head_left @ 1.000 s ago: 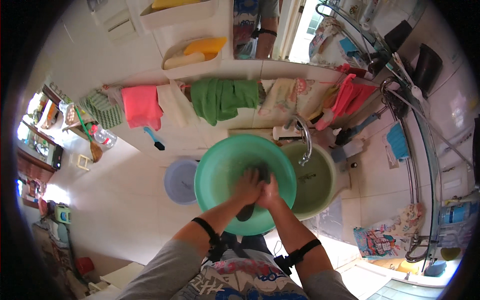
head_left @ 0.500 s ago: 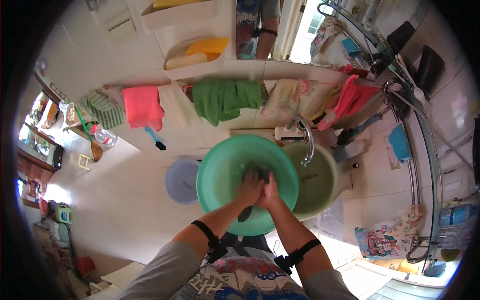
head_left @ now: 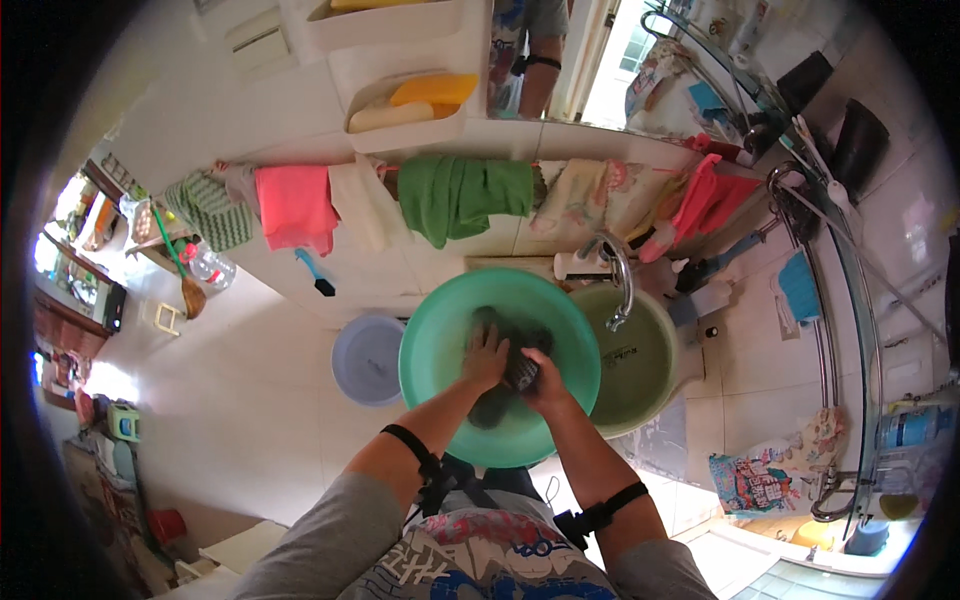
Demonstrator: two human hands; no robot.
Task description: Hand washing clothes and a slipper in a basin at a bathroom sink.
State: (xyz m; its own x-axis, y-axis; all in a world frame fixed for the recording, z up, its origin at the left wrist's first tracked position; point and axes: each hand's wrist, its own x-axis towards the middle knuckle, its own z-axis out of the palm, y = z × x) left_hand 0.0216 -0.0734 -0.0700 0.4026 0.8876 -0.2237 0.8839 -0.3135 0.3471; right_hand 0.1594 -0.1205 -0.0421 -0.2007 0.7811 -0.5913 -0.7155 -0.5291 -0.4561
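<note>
A large green basin (head_left: 420, 345) with cloudy water stands before me. Dark, wet cloth (head_left: 488, 410) lies in it, partly under the water and partly behind my hands; the kind of garment does not show. My left hand (head_left: 486, 358) rests on the cloth with its fingers stretched and spread. Just to its right, my right hand (head_left: 543, 382) is closed around a bunched dark piece with pale marks (head_left: 522, 374). Whether both pieces are one and the same cloth I cannot tell.
Right of the basin and partly under it, an olive basin (head_left: 640, 380) sits below the tap (head_left: 622, 290). A pale blue basin (head_left: 365, 365) is at the left. Towels, among them a green towel (head_left: 460, 195), hang along the wall.
My hands were together on the dark cloth; now they are apart. The left lies flat with spread fingers, and the right has drawn a bunched piece up.
</note>
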